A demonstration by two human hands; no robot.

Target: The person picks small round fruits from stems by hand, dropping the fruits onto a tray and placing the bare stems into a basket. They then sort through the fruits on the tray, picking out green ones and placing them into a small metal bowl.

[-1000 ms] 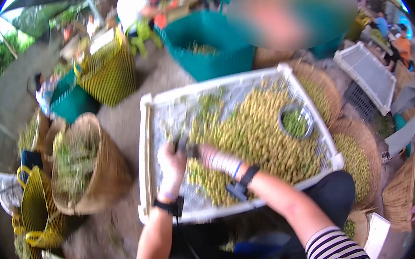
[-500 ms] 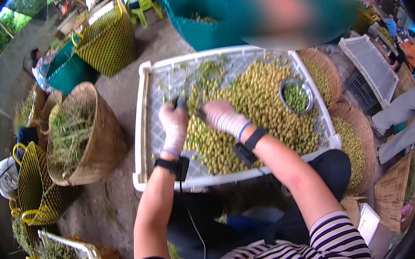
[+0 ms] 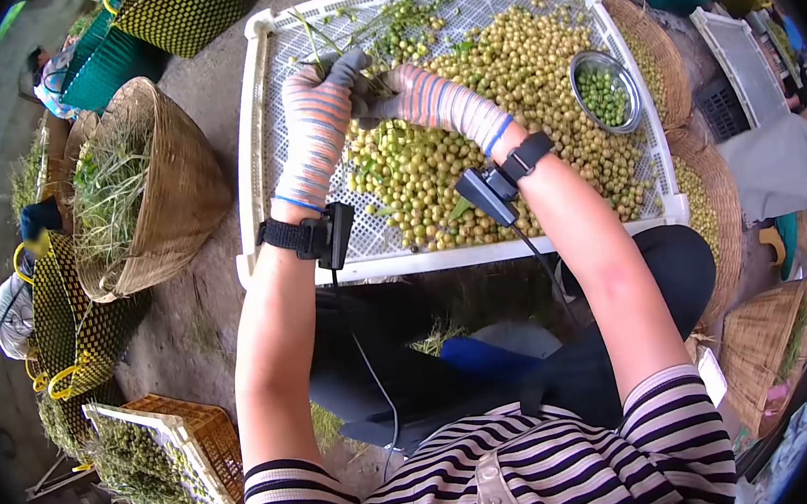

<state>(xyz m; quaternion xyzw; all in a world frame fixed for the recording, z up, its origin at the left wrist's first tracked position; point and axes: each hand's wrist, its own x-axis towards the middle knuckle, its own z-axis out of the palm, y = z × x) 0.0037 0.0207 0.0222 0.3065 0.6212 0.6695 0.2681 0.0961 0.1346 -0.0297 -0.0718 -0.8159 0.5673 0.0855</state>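
The left hand [image 3: 317, 110] and the right hand [image 3: 423, 99] come together above the upper left part of a white plastic tray [image 3: 253, 150], and both wear striped gloves [image 3: 312, 154] with grey fingertips. The left hand has its fingers closed in a narrow pinch, and it holds some thin green stems [image 3: 310, 37], which stick out beyond the fingers and point toward the far edge of the tray. The right hand is also curled, with its fingertips close beside the left ones; I cannot tell if it holds something, because the fingers cover this place. Many round yellowish fruits [image 3: 522, 70] lie in a heap on the tray, below the right hand and to its right side. Smaller green sprigs [image 3: 406, 23] lie near the far edge, beyond the hands. At the right side of the tray, a metal bowl [image 3: 635, 103] contains round green fruits [image 3: 602, 97]. On the ground to the left stands a tall woven basket [image 3: 186, 166], filled with stalks [image 3: 116, 197], and nearer there is a tilted orange crate [image 3: 212, 431].
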